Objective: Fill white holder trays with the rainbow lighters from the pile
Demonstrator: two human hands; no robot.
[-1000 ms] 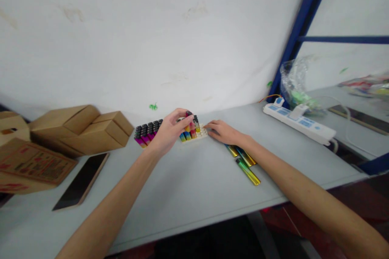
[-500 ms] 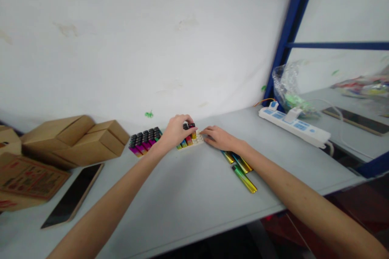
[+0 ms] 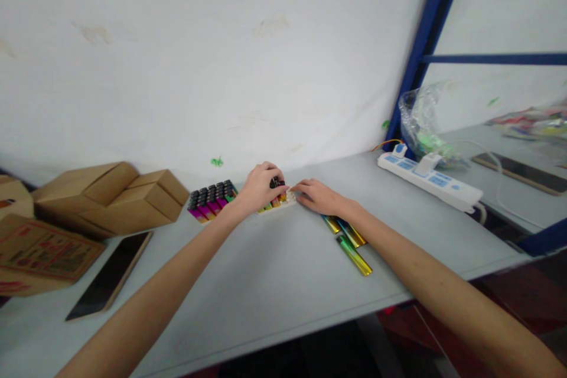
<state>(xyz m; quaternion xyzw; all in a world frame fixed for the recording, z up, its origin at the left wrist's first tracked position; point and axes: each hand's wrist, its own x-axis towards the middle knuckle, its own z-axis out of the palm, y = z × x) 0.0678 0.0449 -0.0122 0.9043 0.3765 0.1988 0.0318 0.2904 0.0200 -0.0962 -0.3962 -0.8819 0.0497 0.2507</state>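
My left hand (image 3: 262, 187) is closed at the white tray (image 3: 290, 202), its fingers curled round a black-topped lighter standing among several others (image 3: 277, 201). The fingers hide most of that lighter. From the other side my right hand (image 3: 319, 196) grips the tray's right end, where bare white slots show. Left of the tray stands a block of black-topped purple lighters (image 3: 208, 204), upright and close together. Beneath and beside my right forearm lie loose lighters with shiny bodies, among them a green and gold one (image 3: 354, 255) and a blue and gold one (image 3: 352, 234).
Brown cardboard boxes (image 3: 110, 201) crowd the left side, with a dark phone (image 3: 110, 277) lying before them. A white power strip (image 3: 429, 180) with plugs lies at right, near a clear plastic bag (image 3: 419, 121) and the blue frame (image 3: 416, 59). A white wall rises behind the table.
The lighter in my left hand has gone lower, down among the others in the tray. My right hand stays at the tray's end. The view has shifted slightly.
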